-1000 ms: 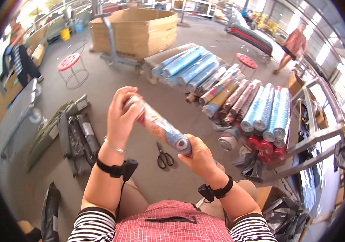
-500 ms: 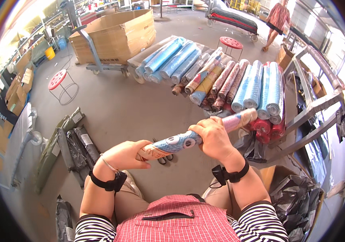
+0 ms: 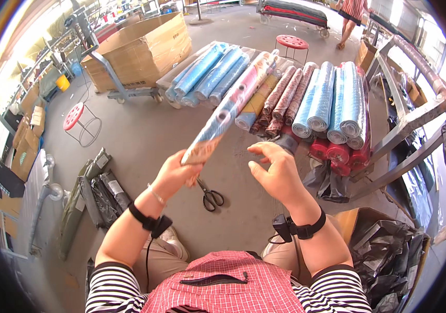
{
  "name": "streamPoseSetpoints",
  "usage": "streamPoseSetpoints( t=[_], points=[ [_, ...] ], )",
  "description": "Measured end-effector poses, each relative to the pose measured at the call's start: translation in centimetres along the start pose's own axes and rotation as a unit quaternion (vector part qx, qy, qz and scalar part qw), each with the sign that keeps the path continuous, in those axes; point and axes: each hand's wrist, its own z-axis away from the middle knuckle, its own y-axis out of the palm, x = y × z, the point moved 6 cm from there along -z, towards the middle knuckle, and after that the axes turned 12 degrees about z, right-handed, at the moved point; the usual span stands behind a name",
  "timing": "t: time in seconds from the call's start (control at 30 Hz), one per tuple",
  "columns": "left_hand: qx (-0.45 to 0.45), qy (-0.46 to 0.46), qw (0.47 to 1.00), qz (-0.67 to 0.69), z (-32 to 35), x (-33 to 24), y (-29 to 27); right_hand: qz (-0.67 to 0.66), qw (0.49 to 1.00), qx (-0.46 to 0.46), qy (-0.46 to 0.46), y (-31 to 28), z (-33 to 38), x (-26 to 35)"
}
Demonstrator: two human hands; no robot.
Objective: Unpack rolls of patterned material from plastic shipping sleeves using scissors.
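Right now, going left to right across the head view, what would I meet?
Red round-topped, thin-legged stool, left hand, black-handled scissors, open right hand, brown cardboard box of crumpled black plastic.

The long, glossy, cylindrical roll blends pink, blue and orange-tan. The slim, cylindrical rolls are mottled brown and cream; the thicker, shiny rolls light blue. The cloth apron is checked red and white, the cloth sleeves striped black and white.

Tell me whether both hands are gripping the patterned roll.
No, only the left hand grips the patterned roll by its near end, while the right hand is open and apart from it.
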Motion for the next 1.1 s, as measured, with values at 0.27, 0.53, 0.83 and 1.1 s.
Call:
streamPoseSetpoints(
  t=[0.27,0.53,0.83,1.1],
  points=[
    [-0.041,0.082,0.954,-0.285,-19.7,-2.5,4.4,-0.053,0.997,0.044,0.027,-0.9,0.2,-1.5],
    [0.066,0.151,0.752,-0.638,-27.9,5.5,10.2,-0.062,0.994,0.09,0.028,-0.4,0.0,-2.4],
    [0.126,0.136,0.775,-0.604,-13.3,-4.3,-0.4,-0.03,0.983,0.177,0.031,1.2,0.8,-2.9],
    [-0.188,-0.048,0.846,-0.496,14.7,-7.1,-24.5,-0.003,0.955,0.291,0.052,6.4,2.8,-2.5]
  ],
)
